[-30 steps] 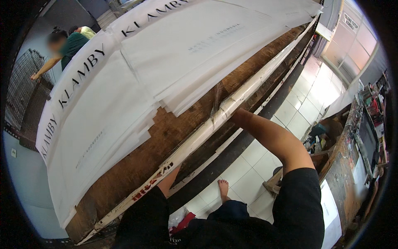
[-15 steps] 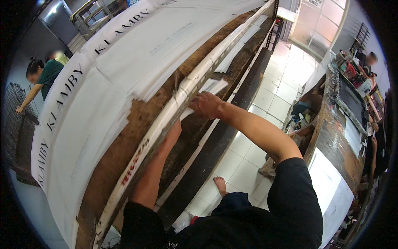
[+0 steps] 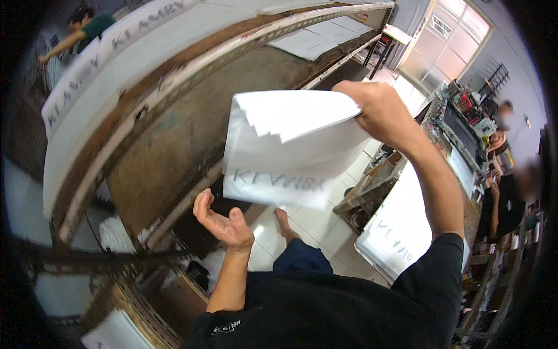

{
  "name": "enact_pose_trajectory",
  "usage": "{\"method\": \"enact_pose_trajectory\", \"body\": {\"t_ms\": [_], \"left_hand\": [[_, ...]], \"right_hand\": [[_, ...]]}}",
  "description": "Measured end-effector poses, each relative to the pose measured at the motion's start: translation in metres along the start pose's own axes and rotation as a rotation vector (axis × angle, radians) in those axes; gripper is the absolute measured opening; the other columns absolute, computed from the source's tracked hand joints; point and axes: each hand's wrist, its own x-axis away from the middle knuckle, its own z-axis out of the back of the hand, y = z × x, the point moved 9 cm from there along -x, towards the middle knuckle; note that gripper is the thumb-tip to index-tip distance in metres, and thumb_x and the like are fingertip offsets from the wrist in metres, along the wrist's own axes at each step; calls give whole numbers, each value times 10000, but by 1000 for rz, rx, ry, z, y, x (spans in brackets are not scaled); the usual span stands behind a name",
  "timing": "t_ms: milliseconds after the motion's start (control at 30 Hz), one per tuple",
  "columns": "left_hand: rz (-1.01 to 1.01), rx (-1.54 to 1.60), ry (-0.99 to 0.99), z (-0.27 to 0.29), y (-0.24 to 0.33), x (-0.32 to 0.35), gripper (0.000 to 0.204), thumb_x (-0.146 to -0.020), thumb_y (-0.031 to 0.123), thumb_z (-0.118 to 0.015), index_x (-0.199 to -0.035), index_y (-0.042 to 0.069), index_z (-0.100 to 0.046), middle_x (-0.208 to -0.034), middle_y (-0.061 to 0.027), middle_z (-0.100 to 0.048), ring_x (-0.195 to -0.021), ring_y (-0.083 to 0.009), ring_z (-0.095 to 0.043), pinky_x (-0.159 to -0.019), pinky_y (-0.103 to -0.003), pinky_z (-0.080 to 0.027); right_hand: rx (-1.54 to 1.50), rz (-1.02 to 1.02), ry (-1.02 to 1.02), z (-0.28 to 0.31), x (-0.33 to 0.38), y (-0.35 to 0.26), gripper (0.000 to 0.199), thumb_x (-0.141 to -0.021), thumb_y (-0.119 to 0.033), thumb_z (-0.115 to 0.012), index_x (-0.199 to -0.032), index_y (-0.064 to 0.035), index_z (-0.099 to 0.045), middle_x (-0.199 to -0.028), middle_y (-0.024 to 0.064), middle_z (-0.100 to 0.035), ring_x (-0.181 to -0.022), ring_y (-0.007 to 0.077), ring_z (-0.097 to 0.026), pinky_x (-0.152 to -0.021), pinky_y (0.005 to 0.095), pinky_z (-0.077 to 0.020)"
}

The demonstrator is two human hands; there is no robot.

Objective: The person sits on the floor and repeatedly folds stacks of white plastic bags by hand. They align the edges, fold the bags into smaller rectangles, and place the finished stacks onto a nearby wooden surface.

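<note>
My right hand [image 3: 378, 110] is closed on the right edge of a stack of thin white sheets [image 3: 273, 154], lifted in front of the rack. The stack bends over at the top, showing stepped edges, and dark lettering runs along its lower part. Whether the sheets are paper or thin plastic I cannot tell. My left hand [image 3: 225, 224] is open with its palm up and fingers apart, just below the lower left corner of the stack and holding nothing. More white sheets [image 3: 308, 42] lie at the far end of the rack's lower wooden shelf [image 3: 174, 157].
White lettered sheets [image 3: 75, 134] cover the rack's upper level, edged by a metal rail [image 3: 125, 125]. On the right, another lettered stack [image 3: 401, 209] lies on a worktable. People work behind the rack and beyond the worktable. White floor tiles [image 3: 302, 224] run between.
Both hands have come out from the lower shelf. My right hand has lifted the stack of sheets and brought it nearer. My left hand is now free and open, and my view has turned.
</note>
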Motion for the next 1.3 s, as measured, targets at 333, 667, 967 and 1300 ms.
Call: {"method": "enact_pose_trajectory", "body": {"t_ms": [333,667,967,1300], "left_hand": [[1465,1305,223,9,-148,308,778,-970,671,-221,-1441,84,-419,-1386,-134,-525,-1247,-332,-520,-1054,-507,-423],[1732,951,639,96,-104,471,878,-903,777,-249,-1406,86,-447,-1408,-119,-493,-1288,-281,-475,-1113,-417,-337],[1737,967,606,152,-140,612,980,-852,843,-221,-1491,112,-356,-1505,-125,-411,-1340,-321,-410,-1130,-437,-303],[1604,941,315,156,-277,659,1045,-812,886,-224,-1520,121,-304,-1525,-124,-384,-1379,-313,-368,-1142,-442,-290]], "right_hand": [[-115,-20,11,28,79,-134,231,-743,6,-620,-971,-27,-637,-863,151,-647,-800,369,-649,-716,361,-526],[-176,-115,-536,-174,219,-148,175,-785,-46,-615,-954,-65,-660,-801,130,-655,-736,295,-643,-676,355,-525],[-370,339,-468,-214,268,-274,262,-703,-55,-613,-961,-96,-627,-668,34,-547,-621,217,-597,-598,351,-450],[-566,279,-443,-341,345,-244,189,-670,-100,-663,-852,-65,-697,-559,22,-418,-486,176,-493,-481,312,-382]]}}
